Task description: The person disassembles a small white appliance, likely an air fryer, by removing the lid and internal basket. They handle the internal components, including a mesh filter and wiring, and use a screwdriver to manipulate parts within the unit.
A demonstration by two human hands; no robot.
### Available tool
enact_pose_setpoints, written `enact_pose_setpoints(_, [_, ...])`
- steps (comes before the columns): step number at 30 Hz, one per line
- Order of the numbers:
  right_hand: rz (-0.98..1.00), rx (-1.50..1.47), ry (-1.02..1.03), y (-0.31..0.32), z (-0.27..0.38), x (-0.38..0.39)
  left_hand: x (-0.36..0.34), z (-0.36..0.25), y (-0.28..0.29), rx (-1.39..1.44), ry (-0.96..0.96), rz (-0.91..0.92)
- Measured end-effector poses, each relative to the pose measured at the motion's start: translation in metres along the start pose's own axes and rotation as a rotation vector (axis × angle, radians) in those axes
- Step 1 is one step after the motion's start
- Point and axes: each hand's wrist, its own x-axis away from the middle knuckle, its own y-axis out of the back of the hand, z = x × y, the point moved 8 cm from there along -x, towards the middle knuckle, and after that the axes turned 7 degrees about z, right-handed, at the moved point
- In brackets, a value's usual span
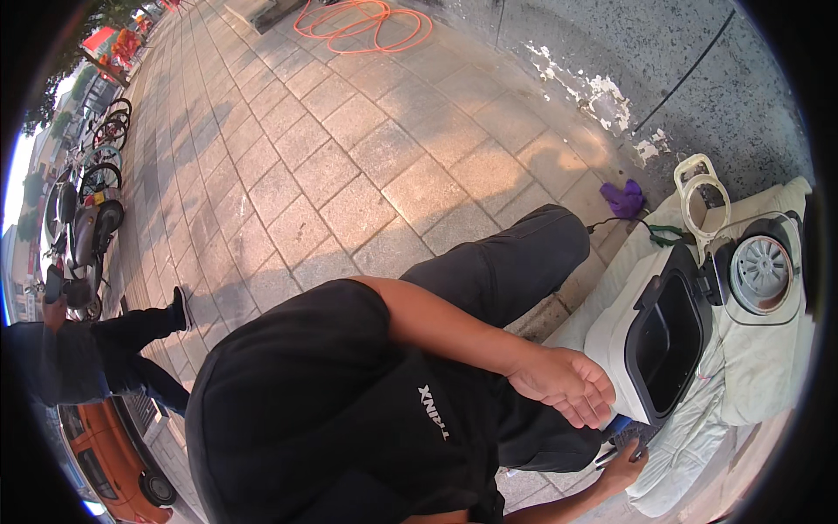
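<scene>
My left hand [567, 384] is open, its fingers loosely bent, beside the near wall of a white box-shaped appliance [602, 336] with a dark rim and a deep black cavity. I cannot tell whether the fingertips touch it. Lower down, my right hand [621, 467] is closed round a small dark thing by the appliance's lower corner; its kind is unclear. Something dark and blue [621, 426] shows just above that hand. Joined to the box's far side is a raised lid [799, 262] with a round, finned metal disc [761, 271]. A cream ring-shaped part with a handle loop [696, 166] lies above it.
A pale green cloth [676, 472] lies under the appliance. Near the grey wall [698, 52] lies a crumpled purple cloth or glove [622, 199]. An orange hose [362, 26] is coiled on the paving. At left are another person [96, 358], bicycles [105, 153], a scooter [83, 231] and an orange car [105, 458].
</scene>
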Motion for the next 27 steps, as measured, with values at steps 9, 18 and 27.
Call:
enact_pose_setpoints(9, [-0.124, -0.629, 0.747, 0.039, 0.221, 0.137, 0.029, -0.051, 0.010, -0.032, -0.274, -0.090])
enact_pose_setpoints(18, [0.345, -0.759, 0.896, -0.015, 0.343, 0.189, 0.073, -0.089, 0.019, 0.054, -0.537, -0.065])
enact_pose_setpoints(27, [0.339, -0.609, 0.903, -0.029, 0.365, 0.190, 0.091, -0.099, 0.034, 0.072, -0.602, -0.174])
